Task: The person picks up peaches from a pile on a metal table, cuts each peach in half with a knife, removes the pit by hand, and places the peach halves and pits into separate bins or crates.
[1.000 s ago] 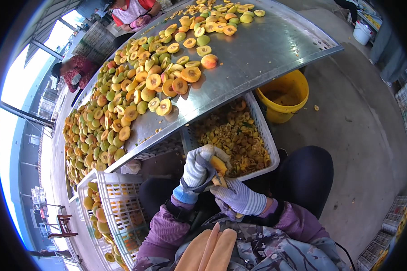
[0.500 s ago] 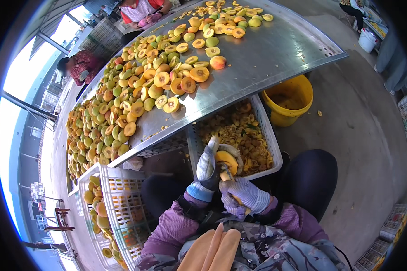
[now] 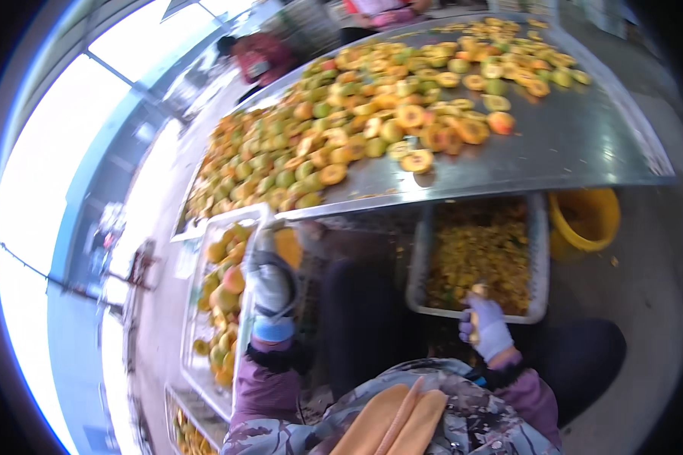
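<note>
My left hand (image 3: 272,277), in a grey-white glove with a blue cuff, reaches over the rim of a white plastic crate (image 3: 248,303) at the left. Its fingers are curled beside a yellow peach half (image 3: 287,247), which it appears to hold; motion blurs the grip. Whole-looking yellow peaches (image 3: 224,297) lie in that crate. My right hand (image 3: 489,331), in a pale purple glove, is closed round the light wooden handle (image 3: 475,324) of a small tool. It hovers at the near edge of a basin (image 3: 540,277) holding yellow peach scraps (image 3: 479,254). The tool's working end cannot be made out.
A metal table (image 3: 554,152) ahead carries a big heap of halved peaches (image 3: 303,125). The yellow bucket (image 3: 584,220) stands right of the basin. Another crate (image 3: 193,413) sits at lower left. Two people are across the table, one in red (image 3: 262,57).
My hands have come apart: the left has gone left to the crate with the yellow half, while the right keeps the tool near the basin. The view has turned leftward.
</note>
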Demonstrator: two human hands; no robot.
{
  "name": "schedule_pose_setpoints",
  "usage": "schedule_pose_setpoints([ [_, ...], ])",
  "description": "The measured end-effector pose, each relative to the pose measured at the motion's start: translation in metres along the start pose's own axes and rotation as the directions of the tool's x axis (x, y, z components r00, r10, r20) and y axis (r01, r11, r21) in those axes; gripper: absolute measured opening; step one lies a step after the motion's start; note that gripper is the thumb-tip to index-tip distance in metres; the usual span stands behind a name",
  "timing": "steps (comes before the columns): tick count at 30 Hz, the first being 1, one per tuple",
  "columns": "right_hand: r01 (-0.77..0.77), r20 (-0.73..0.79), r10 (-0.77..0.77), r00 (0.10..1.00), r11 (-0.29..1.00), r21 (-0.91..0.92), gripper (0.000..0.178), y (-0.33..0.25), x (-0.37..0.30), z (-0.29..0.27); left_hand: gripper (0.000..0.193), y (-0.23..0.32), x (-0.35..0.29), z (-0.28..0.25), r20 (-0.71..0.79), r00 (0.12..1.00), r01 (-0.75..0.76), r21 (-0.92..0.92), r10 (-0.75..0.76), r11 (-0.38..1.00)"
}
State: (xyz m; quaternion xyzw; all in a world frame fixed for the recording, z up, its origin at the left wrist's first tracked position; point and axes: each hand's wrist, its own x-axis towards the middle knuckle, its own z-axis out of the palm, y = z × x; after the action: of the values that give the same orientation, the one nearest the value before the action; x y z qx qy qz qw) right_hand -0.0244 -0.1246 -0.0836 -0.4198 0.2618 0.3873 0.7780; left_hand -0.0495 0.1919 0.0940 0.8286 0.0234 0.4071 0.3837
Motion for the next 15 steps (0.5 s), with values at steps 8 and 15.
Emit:
schedule_pose_setpoints([
  [8,0.407,0.136,-0.779,0.612,0.163,-0.899,0.022,-0.01,-0.009,0.002,0.024,0.003,-0.002,-0.174,-0.21,0.976,0.215,0.909,-0.052,0.357],
  [15,0.006,0.185,-0.576,0.796,-0.299,-0.954,0.054,-0.008,0.003,-0.014,0.03,-0.029,0.073,0.03,0.256,0.956,-0.019,0.548,-0.146,0.836],
])
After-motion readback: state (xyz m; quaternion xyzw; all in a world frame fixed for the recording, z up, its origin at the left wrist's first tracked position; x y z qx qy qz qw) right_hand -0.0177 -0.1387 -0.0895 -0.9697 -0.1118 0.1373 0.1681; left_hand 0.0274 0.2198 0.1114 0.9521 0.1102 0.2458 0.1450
